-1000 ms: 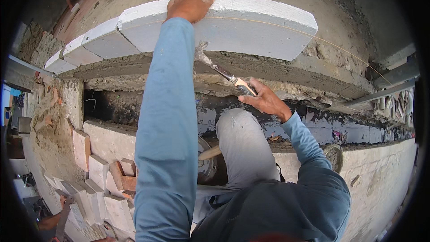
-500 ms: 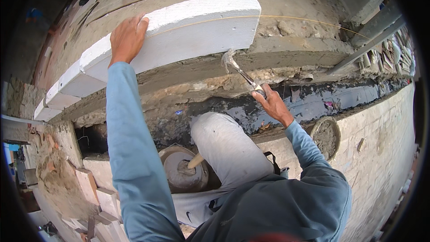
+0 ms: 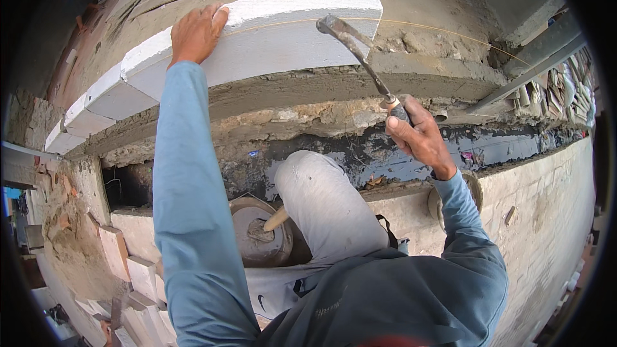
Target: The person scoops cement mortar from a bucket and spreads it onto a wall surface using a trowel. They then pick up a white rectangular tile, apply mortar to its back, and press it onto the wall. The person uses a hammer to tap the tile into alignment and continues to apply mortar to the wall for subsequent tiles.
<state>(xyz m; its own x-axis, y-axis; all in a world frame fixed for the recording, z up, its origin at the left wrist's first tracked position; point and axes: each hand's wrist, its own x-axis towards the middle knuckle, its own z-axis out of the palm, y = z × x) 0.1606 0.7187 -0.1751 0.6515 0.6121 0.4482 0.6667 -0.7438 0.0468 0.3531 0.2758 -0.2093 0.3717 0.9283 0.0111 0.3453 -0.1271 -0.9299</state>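
A long white block (image 3: 289, 48) stands on edge on a band of grey mortar (image 3: 257, 94). My left hand (image 3: 198, 35) grips its top edge, fingers bent over the far side. A thin yellowish string (image 3: 450, 31) runs along the block's near face and on to the right. My right hand (image 3: 419, 135) is closed around the dark grip of a claw hammer (image 3: 367, 67). The hammer is raised, its mortar-smeared head in front of the block's right part and apparently clear of it. More white blocks (image 3: 96, 114) continue the row to the left.
A dark trench (image 3: 398, 148) lies between the wall and the paved ledge (image 3: 540, 199). By my knee stands a bucket (image 3: 239, 209) with a wooden handle (image 3: 277, 218) sticking out. My right forearm partly hides a round pan (image 3: 477, 189). Loose blocks (image 3: 143, 276) lie at lower left.
My right hand has lifted the hammer up and to the right, away from the block's lower edge. My left hand remains on the block's top. The whole view has shifted slightly.
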